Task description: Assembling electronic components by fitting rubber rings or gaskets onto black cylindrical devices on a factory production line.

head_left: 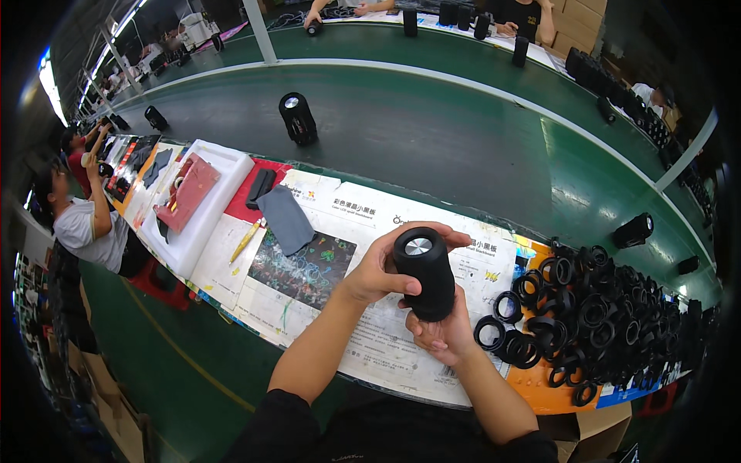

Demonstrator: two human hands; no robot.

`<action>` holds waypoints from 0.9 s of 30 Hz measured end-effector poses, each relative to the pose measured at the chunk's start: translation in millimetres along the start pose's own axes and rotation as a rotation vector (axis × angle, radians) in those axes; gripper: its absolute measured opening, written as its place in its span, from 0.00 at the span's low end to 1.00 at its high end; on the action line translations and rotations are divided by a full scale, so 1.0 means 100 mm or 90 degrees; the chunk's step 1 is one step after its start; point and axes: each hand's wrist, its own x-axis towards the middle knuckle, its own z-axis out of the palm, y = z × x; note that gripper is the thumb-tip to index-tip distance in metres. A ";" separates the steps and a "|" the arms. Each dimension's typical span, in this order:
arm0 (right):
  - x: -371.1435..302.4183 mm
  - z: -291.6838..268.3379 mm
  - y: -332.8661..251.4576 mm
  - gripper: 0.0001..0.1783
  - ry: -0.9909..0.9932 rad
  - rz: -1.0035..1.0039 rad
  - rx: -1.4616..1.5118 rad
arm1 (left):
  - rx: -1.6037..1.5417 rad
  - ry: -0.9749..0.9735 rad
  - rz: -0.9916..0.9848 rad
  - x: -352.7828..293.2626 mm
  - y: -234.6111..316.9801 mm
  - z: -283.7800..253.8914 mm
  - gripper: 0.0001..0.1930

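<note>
A black cylindrical speaker [431,278] with a shiny silver disc on its upper end is held over the table, slightly tilted. My left hand [380,270] is closed around its upper part, thumb on the near side and fingers reaching behind. My right hand [446,333] grips its lower end from the right and below, fingers curled. Part of each hand's grip is hidden behind the speaker. A heap of black rings [594,312] lies just right of my right hand, with a few loose rings [489,333] nearest it.
Left on the table are a grey cloth [285,220], a black block [261,188], a yellow pen-like tool [245,241] and a white foam tray [239,168]. Beyond runs a green conveyor belt [432,131] carrying another speaker [298,119]. A co-worker [89,216] sits at left.
</note>
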 end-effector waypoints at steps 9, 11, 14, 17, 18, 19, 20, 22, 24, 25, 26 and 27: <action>0.03 0.01 0.00 0.47 -0.001 -0.154 -0.010 | 0.112 0.041 0.051 -0.02 0.10 -0.05 0.53; -0.02 0.02 -0.03 0.37 0.084 -0.334 -0.181 | 0.106 0.072 0.090 0.00 0.09 -0.13 0.51; -0.17 0.33 -0.13 0.40 0.175 -0.485 -0.358 | 0.055 0.101 0.097 -0.01 0.15 -0.15 0.48; -0.38 0.59 -0.44 0.42 0.191 -0.570 -0.629 | 0.067 0.095 0.133 -0.01 0.06 -0.23 0.46; -0.48 0.73 -0.56 0.40 0.234 -0.554 -0.757 | 0.056 0.101 0.141 -0.02 0.03 -0.25 0.47; -0.56 0.93 -0.70 0.39 0.277 -0.532 -0.885 | 0.095 0.098 0.150 -0.04 0.02 -0.31 0.46; -0.61 1.17 -0.86 0.37 0.286 -0.535 -0.984 | 0.079 0.128 0.131 -0.05 0.02 -0.30 0.44; -0.53 1.26 -1.30 0.40 0.233 -0.523 -1.245 | 0.068 0.203 0.116 -0.11 0.04 -0.29 0.36; -0.37 1.34 -1.78 0.38 0.213 -0.461 -1.338 | 0.139 0.269 0.076 -0.06 -0.05 -0.36 0.29; -0.29 1.31 -2.04 0.37 0.205 -0.425 -1.397 | 0.160 0.289 0.060 -0.02 -0.11 -0.38 0.25; -0.16 1.25 -2.27 0.38 0.221 -0.380 -1.435 | 0.215 0.304 0.031 -0.01 -0.17 -0.42 0.25; 0.01 1.17 -2.47 0.39 0.229 -0.337 -1.472 | 0.275 0.326 0.007 -0.02 -0.23 -0.49 0.25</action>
